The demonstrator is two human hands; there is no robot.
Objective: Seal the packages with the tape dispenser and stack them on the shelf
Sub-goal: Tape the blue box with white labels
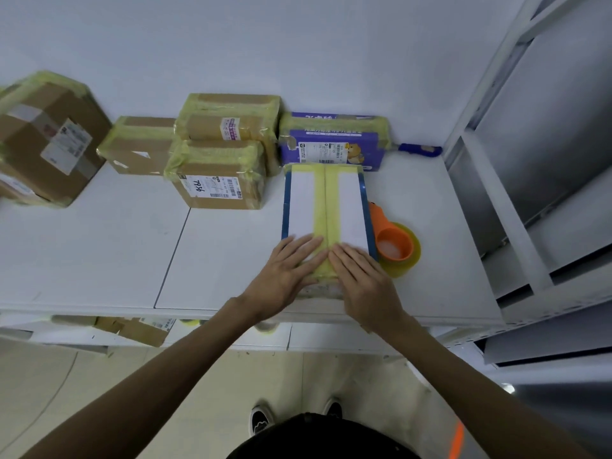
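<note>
A white box with blue edges (344,207) lies on the white shelf surface (99,253), a strip of yellow tape running down its middle seam. My left hand (284,276) and my right hand (364,283) lie flat with straight fingers on the near end of the box, pressing the tape on either side of the seam. The orange tape dispenser (394,241) with its yellowish roll rests on the surface against the box's right side, free of both hands.
Several taped cardboard boxes (218,180) and a purple taped package (334,140) stand along the back wall, a larger carton (46,137) at far left. A blue-handled tool (419,149) lies at the back right. Metal shelving uprights (496,193) rise on the right. More boxes sit on the lower shelf (142,329).
</note>
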